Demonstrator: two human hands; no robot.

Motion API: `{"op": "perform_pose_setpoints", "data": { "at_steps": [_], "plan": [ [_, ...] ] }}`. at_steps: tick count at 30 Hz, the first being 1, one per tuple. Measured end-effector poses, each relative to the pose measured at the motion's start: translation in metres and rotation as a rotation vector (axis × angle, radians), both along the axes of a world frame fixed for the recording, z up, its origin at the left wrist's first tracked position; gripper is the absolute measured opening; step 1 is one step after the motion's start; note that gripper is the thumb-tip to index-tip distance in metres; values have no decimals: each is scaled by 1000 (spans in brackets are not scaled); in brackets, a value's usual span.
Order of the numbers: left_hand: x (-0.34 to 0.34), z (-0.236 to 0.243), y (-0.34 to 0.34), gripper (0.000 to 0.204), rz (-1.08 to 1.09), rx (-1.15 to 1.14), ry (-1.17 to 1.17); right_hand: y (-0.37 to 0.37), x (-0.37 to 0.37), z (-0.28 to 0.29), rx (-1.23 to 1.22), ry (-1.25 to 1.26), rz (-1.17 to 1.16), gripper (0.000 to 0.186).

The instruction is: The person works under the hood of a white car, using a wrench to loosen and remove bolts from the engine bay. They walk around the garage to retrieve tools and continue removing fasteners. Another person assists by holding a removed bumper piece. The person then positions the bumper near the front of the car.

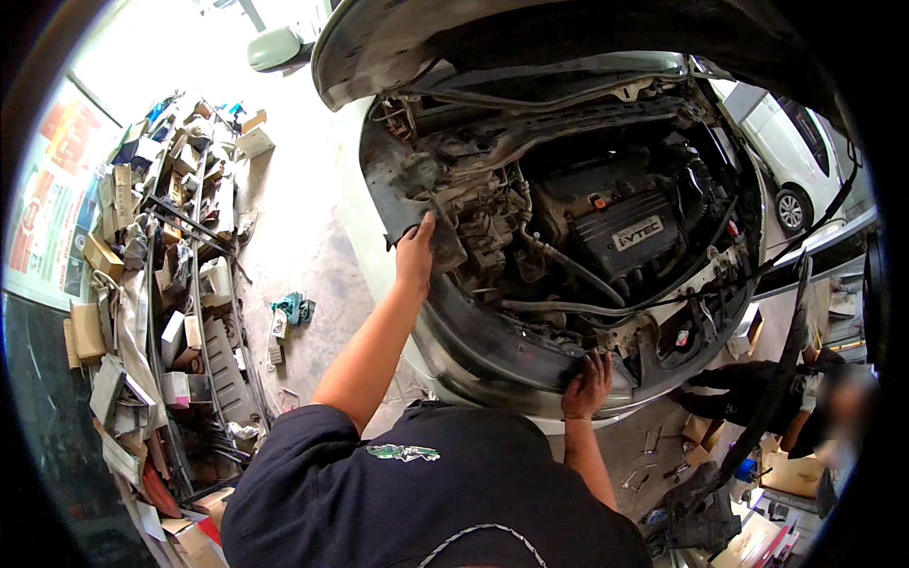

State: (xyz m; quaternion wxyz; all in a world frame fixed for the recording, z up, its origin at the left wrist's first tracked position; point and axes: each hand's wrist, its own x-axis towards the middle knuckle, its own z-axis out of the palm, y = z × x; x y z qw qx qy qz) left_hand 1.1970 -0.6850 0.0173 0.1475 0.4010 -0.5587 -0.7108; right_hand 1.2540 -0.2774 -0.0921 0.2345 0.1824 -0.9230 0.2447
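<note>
My left hand (415,257) is closed on the edge of a dark, flat-sided plastic piece (445,232) at the left side of the engine bay. The far end of that piece merges with the dark parts around it. My right hand (589,386) lies with fingers extended on the black plastic cover (511,352) along the car's front edge, holding nothing. Between and beyond my hands is the engine, topped by a dusty black engine cover (632,230). A curved hose (578,270) runs on its near left side. The raised hood (568,33) hangs over the far side.
Shelves crowded with boxes and parts (180,284) stand on the left. A teal cloth (294,308) lies on the floor nearby. Another person (757,393) is low at the right, near a cardboard box (793,473) and scattered tools (644,464). A white car (781,156) stands at far right.
</note>
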Motion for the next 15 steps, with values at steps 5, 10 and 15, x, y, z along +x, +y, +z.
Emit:
{"op": "perform_pose_setpoints", "data": {
  "at_steps": [5, 10, 15],
  "plan": [
    [-8, 27, -2, 62, 100, 309, 127, 2, 2, 0, -22, -7, 10, 32],
    [-12, 29, -13, 53, 41, 566, 542, -6, 1, -1, -23, -41, -7, 32],
    [-22, -26, -9, 32, -177, 597, 568, 20, -1, -37, -155, -83, -65, 38]
  ]
}}
